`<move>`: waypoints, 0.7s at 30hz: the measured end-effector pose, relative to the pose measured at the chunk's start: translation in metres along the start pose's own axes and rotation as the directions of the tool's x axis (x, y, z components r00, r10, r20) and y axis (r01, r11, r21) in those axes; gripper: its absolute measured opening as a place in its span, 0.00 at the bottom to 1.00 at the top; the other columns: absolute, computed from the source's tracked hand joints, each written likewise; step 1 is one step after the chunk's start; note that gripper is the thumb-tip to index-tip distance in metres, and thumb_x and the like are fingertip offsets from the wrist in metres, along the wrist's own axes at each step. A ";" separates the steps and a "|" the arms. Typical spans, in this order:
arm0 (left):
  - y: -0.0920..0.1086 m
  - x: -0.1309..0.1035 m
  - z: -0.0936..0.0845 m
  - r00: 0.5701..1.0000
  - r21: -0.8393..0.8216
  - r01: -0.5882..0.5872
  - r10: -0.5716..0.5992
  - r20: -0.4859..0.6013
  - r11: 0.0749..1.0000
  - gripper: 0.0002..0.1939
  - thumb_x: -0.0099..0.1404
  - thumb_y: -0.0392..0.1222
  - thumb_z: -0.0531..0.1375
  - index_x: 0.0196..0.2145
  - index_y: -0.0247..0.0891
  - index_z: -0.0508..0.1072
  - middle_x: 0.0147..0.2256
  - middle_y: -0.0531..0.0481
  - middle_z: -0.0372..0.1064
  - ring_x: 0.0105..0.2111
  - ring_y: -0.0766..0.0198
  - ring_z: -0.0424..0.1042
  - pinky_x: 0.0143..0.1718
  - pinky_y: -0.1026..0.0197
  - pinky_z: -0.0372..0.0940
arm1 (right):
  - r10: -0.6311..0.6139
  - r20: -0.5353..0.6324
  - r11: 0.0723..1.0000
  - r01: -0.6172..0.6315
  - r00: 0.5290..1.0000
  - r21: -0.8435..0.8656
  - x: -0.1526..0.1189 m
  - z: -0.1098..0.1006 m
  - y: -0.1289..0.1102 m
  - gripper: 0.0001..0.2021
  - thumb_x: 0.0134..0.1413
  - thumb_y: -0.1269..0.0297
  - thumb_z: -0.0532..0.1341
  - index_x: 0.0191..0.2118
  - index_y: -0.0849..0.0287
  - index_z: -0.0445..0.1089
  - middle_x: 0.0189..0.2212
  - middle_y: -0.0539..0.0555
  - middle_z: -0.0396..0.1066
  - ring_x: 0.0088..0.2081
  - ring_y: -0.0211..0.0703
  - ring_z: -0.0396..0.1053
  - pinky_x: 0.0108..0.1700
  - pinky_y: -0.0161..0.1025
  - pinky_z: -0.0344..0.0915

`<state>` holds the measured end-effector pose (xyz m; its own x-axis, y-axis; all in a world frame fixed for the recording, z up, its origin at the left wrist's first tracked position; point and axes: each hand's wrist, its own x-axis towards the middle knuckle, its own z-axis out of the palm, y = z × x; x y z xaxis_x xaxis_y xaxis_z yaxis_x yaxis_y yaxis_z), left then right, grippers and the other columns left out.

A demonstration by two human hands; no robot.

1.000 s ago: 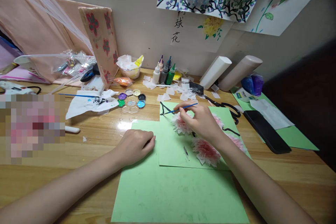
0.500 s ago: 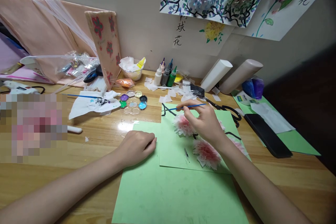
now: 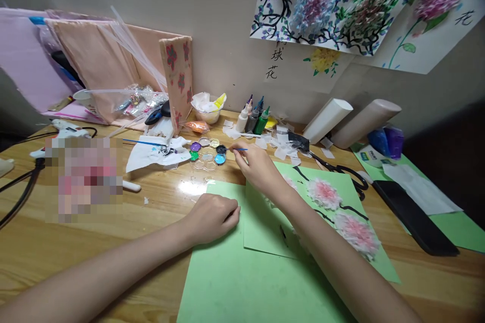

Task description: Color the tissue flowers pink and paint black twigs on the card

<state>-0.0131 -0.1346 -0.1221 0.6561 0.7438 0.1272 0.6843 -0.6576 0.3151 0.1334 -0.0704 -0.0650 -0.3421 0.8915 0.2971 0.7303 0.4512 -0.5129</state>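
My right hand (image 3: 257,169) pinches a blue paintbrush (image 3: 242,149), its tip at the black well of the flower-shaped paint palette (image 3: 207,154). Beneath my right forearm lies a green sheet (image 3: 265,232) bearing pink and white paper flowers (image 3: 324,194) and black painted lines; the forearm covers part of it. My left hand (image 3: 215,217) rests closed on the left part of a larger green sheet (image 3: 235,282), and nothing shows in its fingers. A second blue brush (image 3: 144,142) lies on a paint-stained white tissue (image 3: 151,157) left of the palette.
Behind the palette stand paint bottles (image 3: 252,120) and a bowl (image 3: 207,108). Black scissors (image 3: 348,174), paper scraps (image 3: 282,144), two rolls (image 3: 328,121) and a black case (image 3: 415,217) lie to the right. A glue gun (image 3: 70,129) is at the left, near a blurred patch.
My right hand has moved with the brush from the flower sheet left to the palette's black paint. My left hand stays resting. The camera view has shifted, uncovering more of the flowers.
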 end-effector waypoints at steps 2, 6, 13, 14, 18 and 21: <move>0.000 0.000 0.000 1.000 0.004 -0.004 0.004 -0.004 1.000 0.16 0.65 0.39 0.47 0.20 0.37 0.62 0.18 0.53 0.65 0.19 0.67 0.62 0.23 0.61 0.41 | 0.023 0.013 1.000 -0.023 1.000 0.005 0.001 0.003 0.001 0.11 0.59 0.68 0.49 0.42 0.59 0.67 0.36 0.56 0.73 0.39 0.44 0.67 0.39 0.38 0.58; 0.000 0.000 -0.001 1.000 0.018 -0.002 0.002 0.011 1.000 0.15 0.65 0.39 0.48 0.21 0.37 0.62 0.19 0.53 0.66 0.19 0.67 0.62 0.22 0.61 0.42 | 0.059 0.016 0.997 -0.060 0.998 0.051 0.000 0.003 0.000 0.12 0.60 0.67 0.48 0.42 0.59 0.67 0.37 0.56 0.73 0.39 0.43 0.68 0.40 0.38 0.59; -0.001 0.000 -0.001 1.000 -0.008 -0.002 0.002 0.004 1.000 0.17 0.66 0.39 0.47 0.20 0.37 0.61 0.18 0.53 0.64 0.19 0.67 0.61 0.23 0.60 0.42 | 0.102 -0.173 0.990 -0.083 0.980 0.113 -0.015 -0.035 0.003 0.11 0.59 0.65 0.50 0.38 0.57 0.69 0.35 0.52 0.73 0.35 0.40 0.69 0.37 0.34 0.60; -0.001 0.000 -0.001 1.000 -0.013 -0.003 0.003 0.005 1.000 0.17 0.66 0.39 0.47 0.20 0.37 0.61 0.18 0.53 0.64 0.19 0.67 0.61 0.23 0.60 0.42 | 0.111 -0.212 0.990 -0.090 0.971 0.106 -0.019 -0.041 0.005 0.11 0.59 0.64 0.50 0.37 0.57 0.69 0.33 0.51 0.73 0.33 0.39 0.69 0.36 0.34 0.60; -0.001 0.000 -0.001 1.000 -0.007 0.005 -0.005 0.021 1.000 0.17 0.66 0.39 0.46 0.20 0.37 0.62 0.18 0.53 0.63 0.19 0.67 0.60 0.23 0.60 0.42 | 0.118 -0.293 0.993 -0.116 0.949 0.026 -0.031 -0.058 0.017 0.09 0.56 0.64 0.53 0.31 0.58 0.69 0.27 0.50 0.72 0.28 0.38 0.68 0.31 0.34 0.59; -0.001 0.000 -0.001 0.999 0.002 0.012 -0.012 0.029 1.000 0.17 0.66 0.40 0.46 0.20 0.37 0.60 0.18 0.53 0.63 0.19 0.67 0.60 0.23 0.61 0.42 | 0.132 -0.270 0.991 -0.137 0.954 -0.001 -0.033 -0.058 0.025 0.08 0.54 0.66 0.53 0.29 0.58 0.68 0.26 0.50 0.72 0.26 0.38 0.67 0.30 0.33 0.59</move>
<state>-0.0138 -0.1335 -0.1219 0.6569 0.7478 0.0959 0.6926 -0.6488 0.3151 0.1970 -0.0904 -0.0413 -0.0705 0.8987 0.4329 0.7707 0.3245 -0.5484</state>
